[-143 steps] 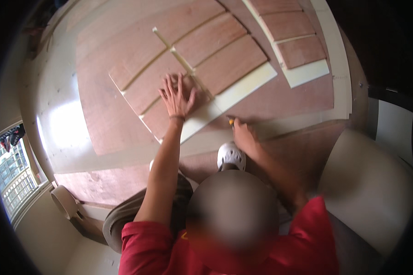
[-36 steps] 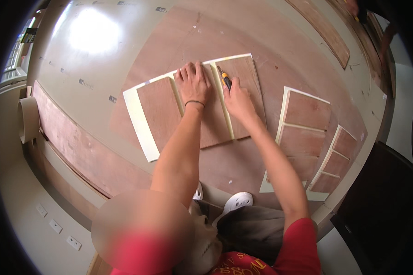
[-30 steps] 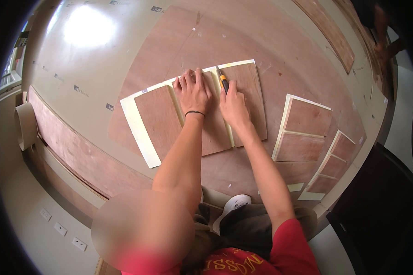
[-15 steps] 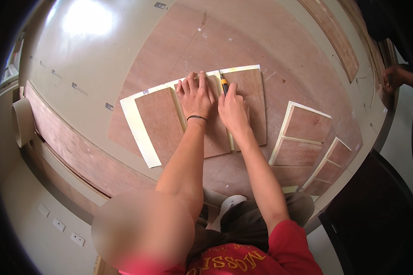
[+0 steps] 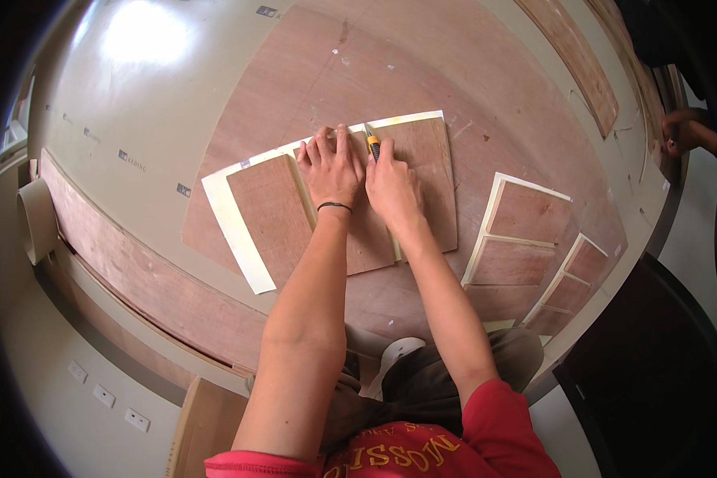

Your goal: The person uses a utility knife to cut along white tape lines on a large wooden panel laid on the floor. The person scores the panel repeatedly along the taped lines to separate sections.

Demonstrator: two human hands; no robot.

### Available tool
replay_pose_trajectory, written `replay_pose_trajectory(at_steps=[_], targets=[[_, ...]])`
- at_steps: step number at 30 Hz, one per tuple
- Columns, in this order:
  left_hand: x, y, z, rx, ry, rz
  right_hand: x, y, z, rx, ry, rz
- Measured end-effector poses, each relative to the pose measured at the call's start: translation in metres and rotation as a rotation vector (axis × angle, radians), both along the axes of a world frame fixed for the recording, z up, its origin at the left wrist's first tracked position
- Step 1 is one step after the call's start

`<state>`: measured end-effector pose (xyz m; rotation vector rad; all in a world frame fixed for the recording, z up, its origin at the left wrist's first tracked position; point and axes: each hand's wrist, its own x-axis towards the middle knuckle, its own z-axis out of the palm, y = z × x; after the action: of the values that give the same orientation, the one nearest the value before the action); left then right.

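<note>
My right hand (image 5: 393,185) is closed round a yellow-and-black utility knife (image 5: 374,146). Its blade points away from me, at the far end of the gap between two thin wooden panels. Fingers stretched, my left hand (image 5: 332,169) presses flat on the middle wooden panel (image 5: 366,239), just left of the knife. The right wooden panel (image 5: 426,183) lies beside my right hand, and the left wooden panel (image 5: 267,215) is left of my left wrist. All three rest on a pale yellowish-white sheet (image 5: 233,223) that shows along the edges and in the gaps.
A large thin plywood sheet (image 5: 295,88) lies under the work. To the right are two smaller sets of panels on pale backing (image 5: 518,231) (image 5: 572,283). Long wooden strips (image 5: 573,64) lie at the far right, near another person's hand (image 5: 685,131). A black panel-like object (image 5: 645,358) stands at right.
The knife and my right hand have shifted slightly left, closer to my left hand. My left hand stays on the middle panel. The whole view has moved a little.
</note>
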<state>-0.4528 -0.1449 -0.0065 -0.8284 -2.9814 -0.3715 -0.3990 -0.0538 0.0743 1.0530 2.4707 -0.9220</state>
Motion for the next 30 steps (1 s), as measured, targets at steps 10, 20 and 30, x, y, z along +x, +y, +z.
replay_pose_trajectory(at_steps=[10,20,30], targets=[[0.0,0.001,-0.001,-0.023,0.004,0.0,-0.006,-0.001,0.004,-0.045,-0.018,-0.013],[0.0,0.0,0.0,-0.028,-0.027,0.0,-0.011,0.0,0.004,-0.079,-0.024,-0.042],[0.0,0.001,0.003,-0.029,-0.021,-0.006,0.0,-0.001,-0.001,-0.041,-0.051,-0.044]])
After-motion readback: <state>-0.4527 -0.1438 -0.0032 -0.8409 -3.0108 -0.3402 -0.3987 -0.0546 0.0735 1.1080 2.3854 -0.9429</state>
